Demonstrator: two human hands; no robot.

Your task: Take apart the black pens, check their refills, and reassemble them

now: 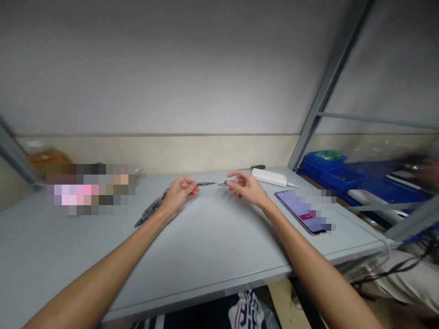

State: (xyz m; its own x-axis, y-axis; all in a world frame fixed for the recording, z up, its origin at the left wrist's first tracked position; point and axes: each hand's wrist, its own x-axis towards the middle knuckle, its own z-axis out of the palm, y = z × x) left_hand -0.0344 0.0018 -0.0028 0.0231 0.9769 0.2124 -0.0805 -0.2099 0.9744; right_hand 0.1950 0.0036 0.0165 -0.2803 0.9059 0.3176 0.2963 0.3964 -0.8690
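My left hand [181, 192] pinches one end of a thin dark grey piece [206, 183] between thumb and fingers. It stretches level above the table toward the right, with a small yellowish spot near its end. My right hand [245, 186] is opposite, thumb and fingers closed on a small silvery piece [222, 183] that meets or nearly meets the dark one. Whether the two are joined, I cannot tell. A row of dark grey jointed-looking pieces [151, 211] lies on the table, partly hidden behind my left wrist.
Right of my right hand, a white power strip-like block [269, 177] with a cable and a lit phone [302, 212] lie on the grey table [206, 260]. A screwdriver [257, 167] lies behind. Blue bins [338, 177] stand beyond the metal frame, near another person's blurred hand [430, 171].
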